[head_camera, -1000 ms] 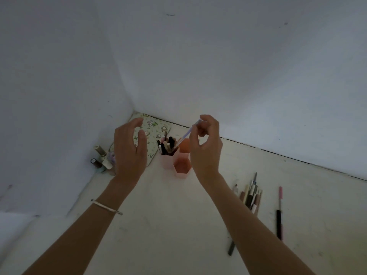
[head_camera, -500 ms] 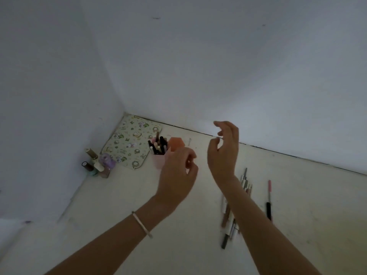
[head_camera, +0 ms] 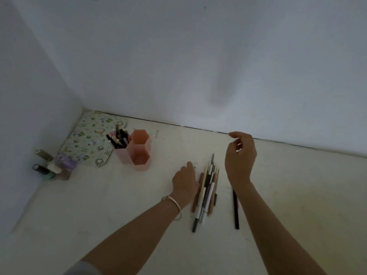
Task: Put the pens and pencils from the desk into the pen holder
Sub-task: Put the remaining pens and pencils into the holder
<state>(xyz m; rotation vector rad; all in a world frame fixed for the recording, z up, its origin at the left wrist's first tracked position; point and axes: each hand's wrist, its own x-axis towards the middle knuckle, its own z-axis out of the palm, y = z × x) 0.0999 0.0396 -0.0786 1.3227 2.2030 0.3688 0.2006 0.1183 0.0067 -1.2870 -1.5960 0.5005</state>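
black pen [head_camera: 236, 213] top hidden, behind right arm [head_camera: 264, 221]

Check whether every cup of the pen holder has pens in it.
No, only the pale pink cup holds pens; both orange cups look empty.

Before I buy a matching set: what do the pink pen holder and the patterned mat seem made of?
The pen holder looks like frosted translucent plastic: light shows through its hexagonal walls. The mat lies flat with a printed pattern, maybe fabric or soft vinyl; too dim to tell.
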